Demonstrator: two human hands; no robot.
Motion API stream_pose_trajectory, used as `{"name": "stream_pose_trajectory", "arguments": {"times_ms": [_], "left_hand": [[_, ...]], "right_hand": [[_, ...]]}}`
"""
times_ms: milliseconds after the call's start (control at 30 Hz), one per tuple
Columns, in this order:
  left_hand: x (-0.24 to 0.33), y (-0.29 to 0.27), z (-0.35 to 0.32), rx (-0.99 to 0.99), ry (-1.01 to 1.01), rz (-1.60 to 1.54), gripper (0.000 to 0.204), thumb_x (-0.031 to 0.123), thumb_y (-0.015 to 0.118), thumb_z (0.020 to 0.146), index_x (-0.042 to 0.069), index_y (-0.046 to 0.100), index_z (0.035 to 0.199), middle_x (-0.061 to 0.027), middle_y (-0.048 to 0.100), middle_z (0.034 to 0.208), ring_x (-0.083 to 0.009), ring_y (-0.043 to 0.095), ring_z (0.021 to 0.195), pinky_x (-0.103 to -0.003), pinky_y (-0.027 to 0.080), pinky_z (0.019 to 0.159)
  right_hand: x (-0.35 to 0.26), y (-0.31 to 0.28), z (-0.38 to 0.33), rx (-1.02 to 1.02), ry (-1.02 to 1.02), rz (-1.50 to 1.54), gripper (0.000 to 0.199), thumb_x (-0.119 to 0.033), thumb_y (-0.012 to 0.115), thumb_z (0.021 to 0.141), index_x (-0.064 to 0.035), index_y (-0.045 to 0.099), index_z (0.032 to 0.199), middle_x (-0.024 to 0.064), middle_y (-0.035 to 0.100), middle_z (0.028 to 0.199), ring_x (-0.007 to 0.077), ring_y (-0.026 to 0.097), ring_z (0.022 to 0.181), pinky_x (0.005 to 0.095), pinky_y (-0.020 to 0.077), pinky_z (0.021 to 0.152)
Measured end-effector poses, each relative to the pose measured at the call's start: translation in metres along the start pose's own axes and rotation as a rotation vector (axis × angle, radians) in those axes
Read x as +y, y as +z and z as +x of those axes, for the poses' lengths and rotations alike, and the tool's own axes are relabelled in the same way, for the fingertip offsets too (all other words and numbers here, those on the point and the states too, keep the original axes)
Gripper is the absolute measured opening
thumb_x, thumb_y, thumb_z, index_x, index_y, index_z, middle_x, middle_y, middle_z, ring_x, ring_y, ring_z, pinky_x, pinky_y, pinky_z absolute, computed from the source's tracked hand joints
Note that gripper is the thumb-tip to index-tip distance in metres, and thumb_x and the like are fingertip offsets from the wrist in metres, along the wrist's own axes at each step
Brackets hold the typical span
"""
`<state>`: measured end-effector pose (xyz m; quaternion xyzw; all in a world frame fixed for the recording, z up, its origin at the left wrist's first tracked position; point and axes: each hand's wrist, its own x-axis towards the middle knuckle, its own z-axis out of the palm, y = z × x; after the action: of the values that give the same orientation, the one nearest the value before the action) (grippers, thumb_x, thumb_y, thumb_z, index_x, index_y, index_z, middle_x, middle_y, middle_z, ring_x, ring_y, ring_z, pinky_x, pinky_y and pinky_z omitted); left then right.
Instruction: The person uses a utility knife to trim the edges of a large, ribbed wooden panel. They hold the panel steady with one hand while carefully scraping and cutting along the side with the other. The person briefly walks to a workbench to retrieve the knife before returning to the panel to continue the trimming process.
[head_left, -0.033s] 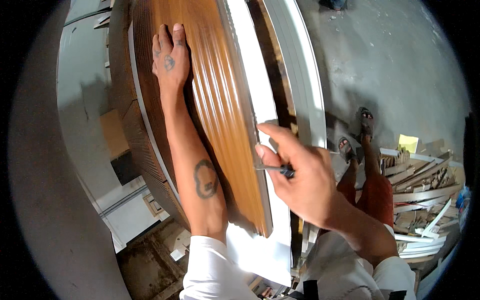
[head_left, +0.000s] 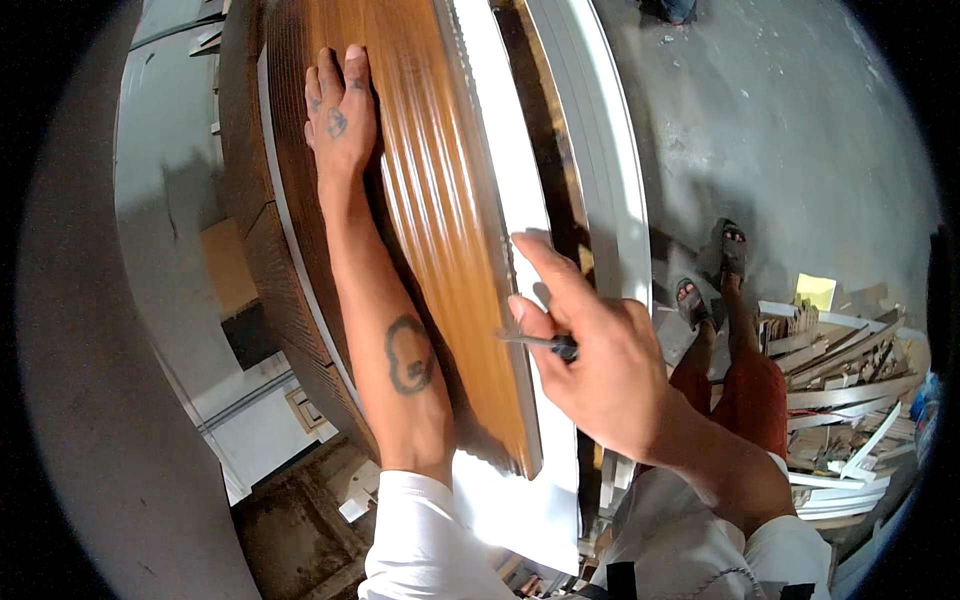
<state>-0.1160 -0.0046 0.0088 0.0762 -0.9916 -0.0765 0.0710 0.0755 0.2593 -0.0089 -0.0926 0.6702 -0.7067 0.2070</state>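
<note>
The left hand (head_left: 340, 110) lies flat and open, fingers together, pressed on the dark brown face of a ribbed wooden panel (head_left: 440, 230) that runs lengthwise away from the person; the forearm stretches along the panel, a white sleeve at the elbow; the panel's ribbed face shines orange-brown toward its right edge and lies on a white board (head_left: 520, 190) that shows as a strip along that edge and again past the panel's near end; the right hand (head_left: 600, 370) is closed around a thin dark pen-like tool (head_left: 545, 342), index finger stretched forward, the tool's tip pointing left at the panel's right edge where it meets the white board; whether the tip touches cannot be told; further right a white frame strip (head_left: 600, 150) runs alongside, apart from the board; below are the grey concrete floor (head_left: 800, 130), the person's sandalled feet (head_left: 710, 275) and a pile of white offcuts (head_left: 850, 400) at the right.
</note>
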Motion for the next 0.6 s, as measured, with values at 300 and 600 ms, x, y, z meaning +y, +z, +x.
{"name": "stream_pose_trajectory", "arguments": {"times_ms": [300, 600], "left_hand": [[-0.007, 0.012, 0.016, -0.011, -0.028, -0.011, 0.095, 0.08, 0.025, 0.087, 0.012, 0.027, 0.153, -0.0197, 0.018, 0.159, -0.0365, 0.014, 0.148, -0.059, 0.01, 0.116], [0.009, 0.003, 0.016, 0.005, -0.05, -0.052, 0.092, 0.077, 0.03, 0.089, 0.011, 0.032, 0.152, -0.0197, 0.023, 0.158, -0.0361, 0.019, 0.147, -0.052, 0.016, 0.117]], "right_hand": [[0.014, 0.0, 0.004, -0.092, 0.122, 0.204, 0.062, 0.014, 0.057, 0.083, -0.0017, 0.043, 0.141, 0.0181, 0.052, 0.14, 0.0275, 0.062, 0.113, 0.0293, 0.0561, 0.09], [-0.006, 0.01, 0.008, -0.032, 0.256, 0.242, 0.042, -0.006, 0.068, 0.089, 0.0034, 0.05, 0.126, 0.0092, 0.066, 0.089, 0.0101, 0.062, 0.068, 0.0235, 0.049, 0.057]]}}
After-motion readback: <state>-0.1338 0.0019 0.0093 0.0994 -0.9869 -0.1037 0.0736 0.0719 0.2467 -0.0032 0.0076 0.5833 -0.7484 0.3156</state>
